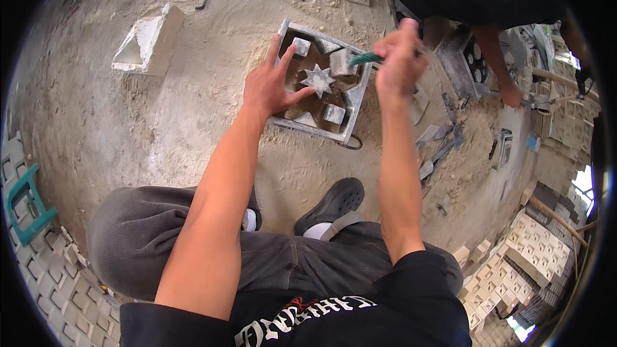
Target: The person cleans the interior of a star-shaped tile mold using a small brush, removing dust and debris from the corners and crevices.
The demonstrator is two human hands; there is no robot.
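Observation:
A square metal mould point(315, 130) sits on the dusty ground in front of me, slightly turned. Inside it are a star-shaped block point(318, 81) in the middle and several smaller blocks around it, with brown between them. My left hand point(267, 87) lies over the mould's left side, fingers spread, the thumb reaching toward the star. Above the mould's right edge, my right hand point(400, 64) is closed round a tool with a green, rope-like end point(366, 58). That end points left over the upper right block; motion blur hides the tool's exact kind.
A whitish hollow cast block point(154, 42) stands at the left. Another person's hand point(511, 96) works near a second mould point(464, 58) at the upper right. Loose metal pieces point(443, 144) lie right of my arm. Patterned blocks point(501, 283) are stacked lower right; a teal frame point(27, 205) is far left.

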